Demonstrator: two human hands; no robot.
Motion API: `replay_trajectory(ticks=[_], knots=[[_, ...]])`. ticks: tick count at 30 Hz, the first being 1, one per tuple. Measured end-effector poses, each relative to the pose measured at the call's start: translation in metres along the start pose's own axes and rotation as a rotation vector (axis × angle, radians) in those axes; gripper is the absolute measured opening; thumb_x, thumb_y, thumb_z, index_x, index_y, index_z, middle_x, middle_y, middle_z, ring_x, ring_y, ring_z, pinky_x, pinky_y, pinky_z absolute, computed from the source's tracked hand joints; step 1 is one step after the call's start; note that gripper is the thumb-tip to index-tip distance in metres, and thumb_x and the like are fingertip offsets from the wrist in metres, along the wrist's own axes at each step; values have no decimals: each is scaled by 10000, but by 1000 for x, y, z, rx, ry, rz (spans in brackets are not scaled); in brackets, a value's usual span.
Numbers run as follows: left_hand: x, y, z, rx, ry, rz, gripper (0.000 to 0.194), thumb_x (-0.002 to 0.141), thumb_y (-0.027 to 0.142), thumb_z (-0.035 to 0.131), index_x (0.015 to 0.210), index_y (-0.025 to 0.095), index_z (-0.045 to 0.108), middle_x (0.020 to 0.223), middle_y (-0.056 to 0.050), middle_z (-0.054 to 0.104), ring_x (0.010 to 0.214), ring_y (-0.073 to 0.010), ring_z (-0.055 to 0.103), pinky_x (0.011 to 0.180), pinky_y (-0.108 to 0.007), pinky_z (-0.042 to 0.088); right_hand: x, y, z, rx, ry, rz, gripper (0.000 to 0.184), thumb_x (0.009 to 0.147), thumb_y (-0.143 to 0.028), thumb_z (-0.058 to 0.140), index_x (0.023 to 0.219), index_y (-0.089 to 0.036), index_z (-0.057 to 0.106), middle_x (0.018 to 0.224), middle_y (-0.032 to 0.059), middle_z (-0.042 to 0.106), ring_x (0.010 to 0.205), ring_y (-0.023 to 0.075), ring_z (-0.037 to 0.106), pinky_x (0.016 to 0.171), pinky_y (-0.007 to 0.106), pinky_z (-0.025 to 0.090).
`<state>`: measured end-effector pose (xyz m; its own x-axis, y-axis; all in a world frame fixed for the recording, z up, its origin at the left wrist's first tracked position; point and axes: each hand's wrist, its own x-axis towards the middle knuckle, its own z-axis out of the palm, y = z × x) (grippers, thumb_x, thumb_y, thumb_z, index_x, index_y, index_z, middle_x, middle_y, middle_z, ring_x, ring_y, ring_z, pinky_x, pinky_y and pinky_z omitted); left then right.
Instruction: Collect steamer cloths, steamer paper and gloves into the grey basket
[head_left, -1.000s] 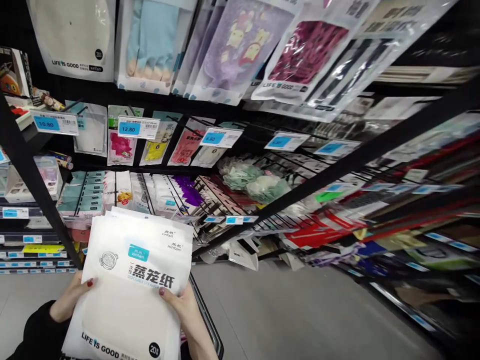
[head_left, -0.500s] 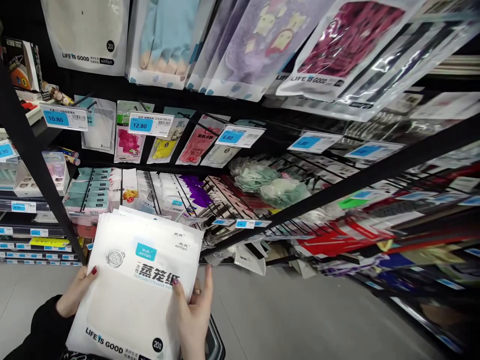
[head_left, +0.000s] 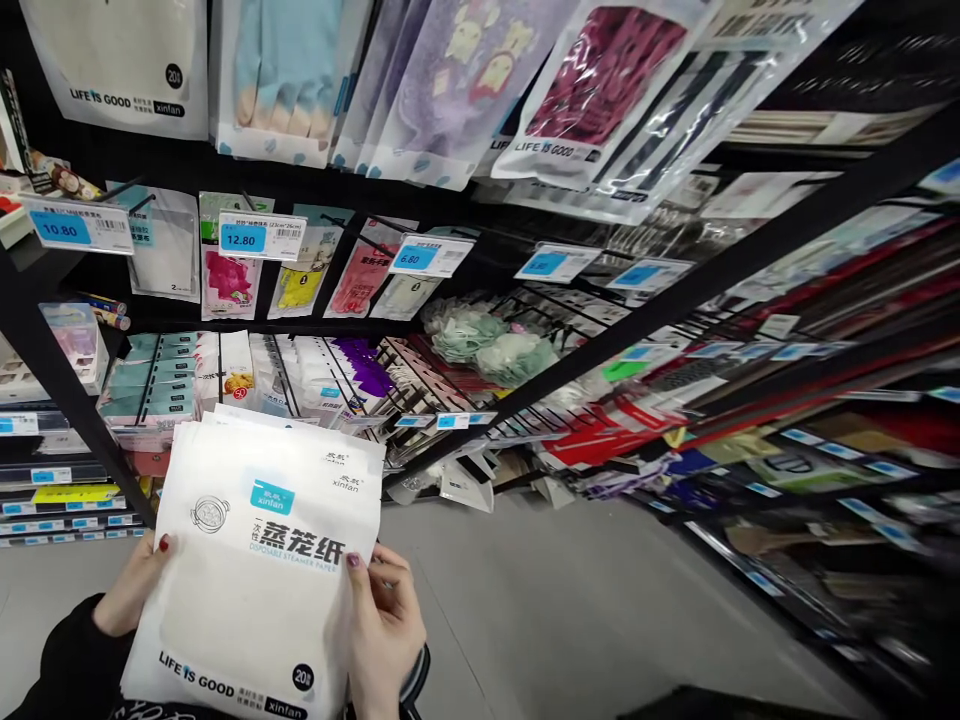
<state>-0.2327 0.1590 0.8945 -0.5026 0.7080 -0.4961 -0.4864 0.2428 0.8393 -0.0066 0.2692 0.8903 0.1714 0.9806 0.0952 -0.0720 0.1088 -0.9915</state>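
Packets of steamer paper (head_left: 255,605), stacked and white, are up off the floor (head_left: 540,590) before the hanging goods (head_left: 450,95), grasped at both side edges: the left hand (head_left: 133,588) has its thumb on the front, and the right hand (head_left: 388,628) grips the opposite edge (thumb beside the dark lettering (head_left: 301,543)), while price tags (head_left: 261,237) and mesh puffs (head_left: 517,357) sit beyond

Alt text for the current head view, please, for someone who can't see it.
A person's left hand and right hand hold white steamer-paper packets in front of a shop rack carrying packaged blue gloves, price tags and pale green mesh puffs.
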Motion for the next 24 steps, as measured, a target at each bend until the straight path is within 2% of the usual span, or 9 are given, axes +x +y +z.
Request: replay_trajectory(ticks=[3, 7, 10, 12, 14, 17, 19, 21, 24], knots=[[1, -2, -2, -45, 14, -35, 500, 486, 574, 777, 732, 178, 595, 700, -93, 738, 881, -358, 670, 765, -451, 528, -3, -2, -2, 33, 64, 63, 354, 737, -434, 654, 618, -149, 483, 951, 95, 595, 753, 154, 581, 617, 228, 466], [4, -6, -6, -106, 34, -45, 493, 484, 521, 807, 761, 199, 558, 749, -76, 752, 895, -340, 673, 796, -455, 521, 7, -4, -12, 11, 94, 150, 392, 730, -526, 633, 678, -179, 459, 682, 10, 569, 611, 126, 529, 556, 210, 436], [6, -9, -7, -99, 23, -39, 509, 485, 496, 820, 805, 193, 565, 793, -87, 757, 869, -342, 680, 792, -461, 522, 24, -6, -25, -13, 103, 158, 430, 702, -581, 633, 695, -190, 454, 601, -19, 529, 564, 121, 500, 529, 207, 420], [6, -7, -6, -82, 8, -54, 544, 477, 498, 823, 843, 182, 573, 804, -103, 756, 876, -349, 676, 785, -452, 522, 34, -7, -33, 34, 31, 236, 441, 672, -591, 657, 735, -194, 476, 624, -9, 565, 561, 132, 521, 527, 220, 430], [5, -4, -3, -78, 2, -61, 599, 471, 507, 821, 897, 172, 567, 784, -104, 753, 872, -353, 675, 755, -438, 527, 40, -9, -40, 119, -140, 375, 448, 647, -566, 696, 828, -194, 526, 694, 29, 631, 597, 169, 574, 549, 255, 461], [3, 3, 1, -73, 66, -72, 725, 438, 472, 846, 1011, 163, 527, 692, -62, 736, 792, -345, 684, 676, -412, 529, 36, -15, -45, 222, -420, 516, 476, 643, -479, 741, 980, -179, 589, 892, 111, 687, 741, 247, 640, 638, 330, 507], [2, 6, 4, -66, 124, -94, 790, 450, 406, 860, 1096, 148, 487, 667, -45, 726, 760, -334, 685, 647, -396, 527, 27, -17, -46, 252, -544, 549, 475, 646, -418, 758, 1027, -176, 611, 1001, 137, 678, 828, 280, 647, 705, 374, 517], [2, 7, 5, -69, 167, -124, 779, 514, 344, 847, 1156, 140, 455, 697, -52, 730, 767, -322, 686, 652, -385, 529, 22, -16, -46, 232, -585, 547, 449, 642, -388, 768, 1011, -167, 637, 1030, 144, 675, 871, 295, 646, 757, 401, 516], [7, 4, 2, -94, 141, -146, 728, 609, 307, 800, 1217, 163, 428, 785, -64, 743, 807, -308, 686, 694, -377, 532, 37, -10, -46, 184, -444, 449, 389, 620, -396, 782, 907, -154, 679, 958, 134, 698, 863, 284, 651, 758, 371, 520]])
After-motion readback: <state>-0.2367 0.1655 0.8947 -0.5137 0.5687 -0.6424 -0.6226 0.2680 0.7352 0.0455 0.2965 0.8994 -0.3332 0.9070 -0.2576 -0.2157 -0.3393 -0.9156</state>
